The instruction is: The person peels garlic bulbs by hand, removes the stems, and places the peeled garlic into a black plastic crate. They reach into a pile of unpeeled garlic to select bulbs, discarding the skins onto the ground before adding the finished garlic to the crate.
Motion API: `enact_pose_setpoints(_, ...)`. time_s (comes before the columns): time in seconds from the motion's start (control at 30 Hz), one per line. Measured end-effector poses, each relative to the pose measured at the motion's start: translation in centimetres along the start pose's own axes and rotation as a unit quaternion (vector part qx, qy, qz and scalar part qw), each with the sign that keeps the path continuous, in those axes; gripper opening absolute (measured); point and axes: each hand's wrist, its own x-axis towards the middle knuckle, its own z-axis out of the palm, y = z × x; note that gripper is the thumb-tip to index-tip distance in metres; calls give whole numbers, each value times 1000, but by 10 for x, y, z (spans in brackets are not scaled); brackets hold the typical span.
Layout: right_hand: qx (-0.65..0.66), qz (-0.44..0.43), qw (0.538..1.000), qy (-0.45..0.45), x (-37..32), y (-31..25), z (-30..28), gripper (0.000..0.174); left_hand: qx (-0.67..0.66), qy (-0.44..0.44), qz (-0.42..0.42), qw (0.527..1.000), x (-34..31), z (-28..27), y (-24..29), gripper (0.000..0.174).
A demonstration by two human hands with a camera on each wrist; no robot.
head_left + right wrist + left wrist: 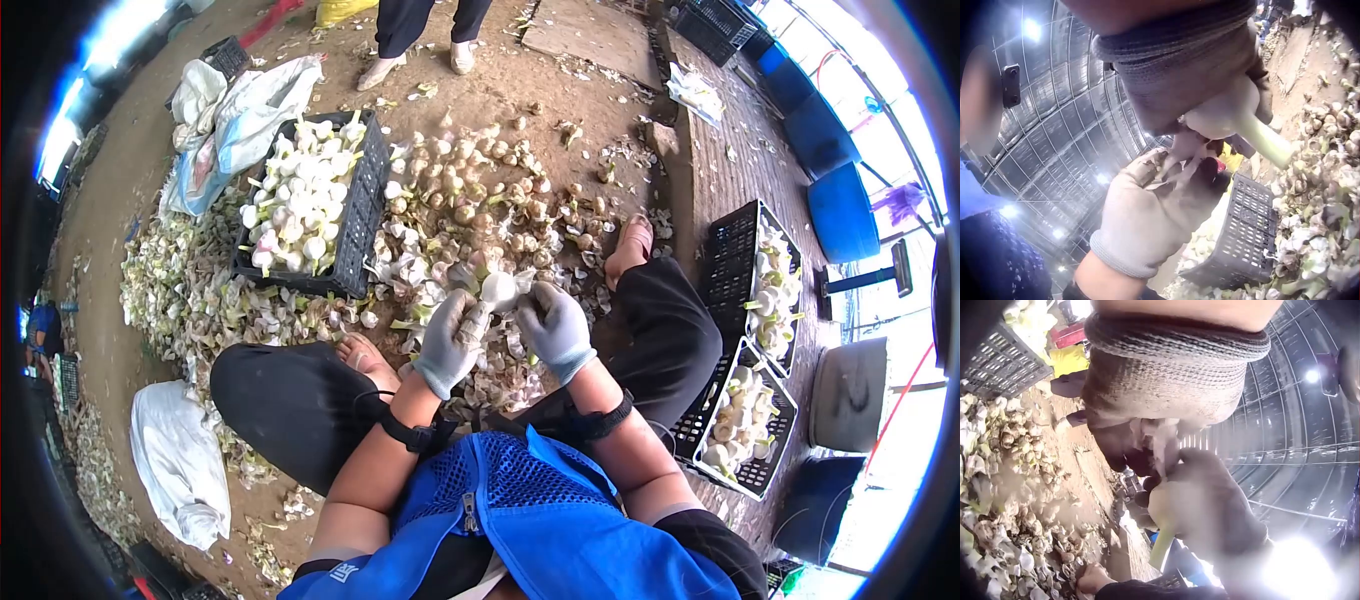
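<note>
Both hands wear pale, soiled knit gloves and meet over a litter of garlic skins. The right hand grips a white garlic bulb, its pale green stem pointing outward in the right wrist view. Beside it, the left hand pinches loose garlic skin that hangs at the bulb. In the head view the bulb sits between the two hands. Beyond them lies a heap of unpeeled garlic bulbs, brown and dirty, on the ground.
A black crate full of white bulbs stands at the left. Two more garlic crates, one black and one white-rimmed, stand at the right. White sacks lie left. Another person's legs show ahead.
</note>
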Motion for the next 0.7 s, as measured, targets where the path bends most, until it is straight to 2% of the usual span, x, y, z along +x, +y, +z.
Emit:
enact_pose_setpoints(0.07, 74, 33, 997, -9, 1, 2, -1, 21, -31, 5, -27, 999, -1, 0, 3, 17)
enact_pose_setpoints(0.13, 95, 55, 994, -19, -1, -6, -1, 19, 120, 23, 83, 989, -1, 0, 0, 18)
enact_pose_setpoints(0.17, 37, -4, 999, 8, -1, -8, 1, 18, 120, 23, 82, 989, -3, 1, 0, 18)
enact_pose_setpoints(0.2, -21, -63, 997, 35, 0, -11, 0, 17, -4, 9, 18, 1000, -5, 2, 0, 19)
enact_pose_setpoints(0.23, -74, -8, 997, 20, -1, -15, -6, 14, -128, -4, -45, 991, -5, 3, 1, 21)
enact_pose_setpoints(0.27, -101, -2, 994, 50, 3, -2, -4, 12, -119, -19, -53, 991, -1, -4, -2, 19)
enact_pose_setpoints(0.3, -114, 2, 991, 72, 7, 10, -4, 11, -245, -6, -124, 962, -2, -1, -15, 16)
enact_pose_setpoints(0.33, -127, 6, 988, 94, 12, 23, -6, 10, -366, 8, -192, 911, -3, 2, -28, 16)
enact_pose_setpoints(0.37, -138, 6, 983, 121, 15, 38, -8, 11, -365, 7, -191, 911, -3, 0, -17, 16)
enact_pose_setpoints(0.43, -173, 74, 976, 109, 21, 49, -18, 15, -566, -45, -271, 778, 0, -7, 13, 25)
enact_pose_setpoints(0.47, -177, 99, 975, 86, 22, 61, -21, 17, -566, -44, -271, 777, 0, -11, 8, 25)
enact_pose_setpoints(0.5, -193, 21, 977, 91, 20, 70, -19, 25, -624, -88, -284, 722, 1, -19, -2, 32)
enact_pose_setpoints(0.53, -193, 22, 977, 91, 17, 79, -18, 25, -645, -98, -313, 690, 1, -22, -11, 40)
enact_pose_setpoints(0.57, 42, 47, 998, -5, 16, 71, -19, 38, -664, -106, -343, 656, 2, -26, -20, 48)
enact_pose_setpoints(0.6, 275, 70, 954, -101, 14, 58, -22, 54, -664, -106, -344, 656, 2, -26, -17, 48)
enact_pose_setpoints(0.67, 428, 64, 870, -237, 2, 15, -36, 74, -708, -169, -297, 618, 3, -26, -8, 50)
enact_pose_setpoints(0.7, 368, -45, 899, -235, 1, 10, -29, 82, -697, -188, -285, 631, 3, -26, -13, 49)
